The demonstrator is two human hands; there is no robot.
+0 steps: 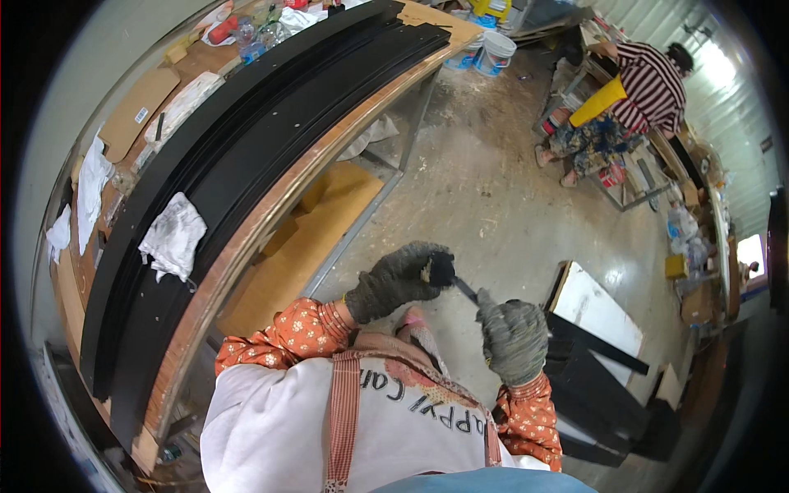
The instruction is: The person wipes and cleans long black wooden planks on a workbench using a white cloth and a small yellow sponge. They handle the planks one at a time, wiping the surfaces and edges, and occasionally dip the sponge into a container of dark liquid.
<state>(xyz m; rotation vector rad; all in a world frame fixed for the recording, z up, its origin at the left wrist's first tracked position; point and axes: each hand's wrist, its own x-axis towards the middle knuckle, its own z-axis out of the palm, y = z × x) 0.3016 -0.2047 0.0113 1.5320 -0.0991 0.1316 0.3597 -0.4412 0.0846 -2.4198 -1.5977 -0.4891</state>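
- Grey knitted gloves cover both hands; the left hand (393,282) has its grip pressed around a small black lump (441,267), held in front of the chest above the concrete floor (485,189).
- Right hand (514,337): grip closed on a thin dark tool (465,289), its tip touching the lump.
- Long black strips (271,123) lie on the wooden surface (246,238) to the left, a white rag (173,236) on them.
- Black and white panels (596,345) stand just right; a second person (633,99) is well apart.

Workshop: long workbench (246,238) w/ black strips (246,140), paint buckets (485,51).
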